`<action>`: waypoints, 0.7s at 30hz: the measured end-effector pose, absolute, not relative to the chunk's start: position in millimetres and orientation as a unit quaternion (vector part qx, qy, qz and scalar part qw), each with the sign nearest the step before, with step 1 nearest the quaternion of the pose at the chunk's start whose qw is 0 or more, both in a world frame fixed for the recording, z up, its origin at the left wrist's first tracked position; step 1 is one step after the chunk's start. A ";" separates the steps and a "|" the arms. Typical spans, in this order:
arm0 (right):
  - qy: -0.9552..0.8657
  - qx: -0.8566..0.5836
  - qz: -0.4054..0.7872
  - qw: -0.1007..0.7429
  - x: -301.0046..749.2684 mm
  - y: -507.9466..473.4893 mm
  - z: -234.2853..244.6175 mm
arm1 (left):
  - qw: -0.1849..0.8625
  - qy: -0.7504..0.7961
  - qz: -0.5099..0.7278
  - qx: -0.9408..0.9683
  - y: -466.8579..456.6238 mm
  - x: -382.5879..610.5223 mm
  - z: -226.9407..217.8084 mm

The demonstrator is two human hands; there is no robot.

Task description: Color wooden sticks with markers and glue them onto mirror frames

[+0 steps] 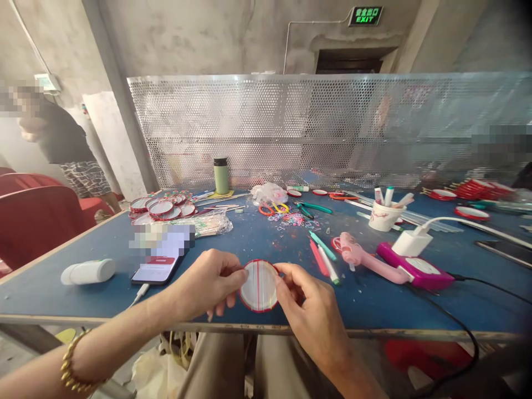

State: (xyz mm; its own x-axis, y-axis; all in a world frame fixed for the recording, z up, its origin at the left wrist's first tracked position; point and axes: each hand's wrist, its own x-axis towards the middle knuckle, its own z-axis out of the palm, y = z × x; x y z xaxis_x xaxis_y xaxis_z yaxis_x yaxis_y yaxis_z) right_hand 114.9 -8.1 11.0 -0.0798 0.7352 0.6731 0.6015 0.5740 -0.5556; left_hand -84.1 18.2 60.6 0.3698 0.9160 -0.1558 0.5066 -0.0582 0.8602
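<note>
A round white disc with a red rim [259, 286] is held upright between both hands over the front edge of the blue table [249, 238]. A thin red line runs down its middle. My left hand [208, 280] pinches its left edge with fingers curled. My right hand [310, 302] pinches its right edge, thumb and forefinger on the rim. A gold bracelet [70, 363] circles my left wrist.
A phone [154, 270] and a white tube [88, 271] lie at the left. A pile of red-rimmed discs [160, 208], a green bottle [221, 175], scissors [272, 209], markers [324, 255], a pink glue gun [361, 255], a cup of pens [384, 213] and a charger [412, 243] sit farther back. A perforated metal screen [316, 130] backs the table. A person stands far left.
</note>
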 end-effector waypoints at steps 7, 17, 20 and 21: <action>-0.699 -0.456 -0.007 0.551 112.6 -10.7 -0.1 | 0.440 0.563 0.172 0.678 90.0 -75.8 60.8; -0.714 -0.439 0.002 0.545 117.7 -9.1 -10.1 | 0.327 0.616 0.084 0.712 180.4 -62.4 61.1; -0.701 -0.445 0.009 0.557 116.5 -9.1 -13.5 | 0.273 0.603 0.059 0.747 199.2 -58.8 53.6; -0.697 -0.447 0.010 0.560 116.0 -9.1 -14.2 | 0.250 0.588 0.062 0.767 204.4 -57.8 51.7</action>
